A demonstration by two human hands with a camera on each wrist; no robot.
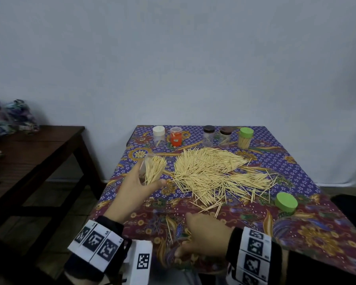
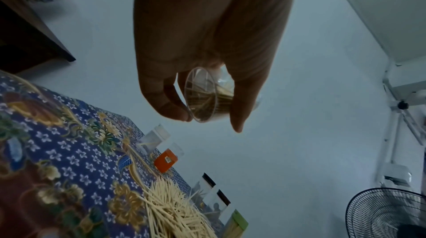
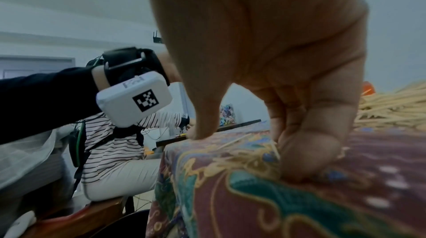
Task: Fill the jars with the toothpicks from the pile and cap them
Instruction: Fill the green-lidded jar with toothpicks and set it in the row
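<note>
My left hand (image 1: 136,186) grips a clear uncapped jar (image 1: 152,169) crammed with toothpicks, tilted in the air left of the big toothpick pile (image 1: 214,173). The left wrist view looks at the jar's round bottom (image 2: 205,96) between thumb and fingers. My right hand (image 1: 203,233) rests on the patterned tablecloth (image 1: 327,233) near the front edge. Its fingers (image 3: 308,150) are curled against the cloth with a thin toothpick (image 3: 276,148) caught at them, and the thumb (image 3: 202,129) is planted apart. Stray toothpicks (image 1: 169,229) lie beside it. A loose green lid (image 1: 286,202) lies to the right.
Along the back edge stand a white-capped jar (image 1: 158,136), an orange jar (image 1: 176,136), two dark-capped jars (image 1: 208,135) and a full green-capped jar (image 1: 245,138). A brown side table (image 1: 29,153) stands left. A person in a striped shirt (image 3: 110,141) sits nearby.
</note>
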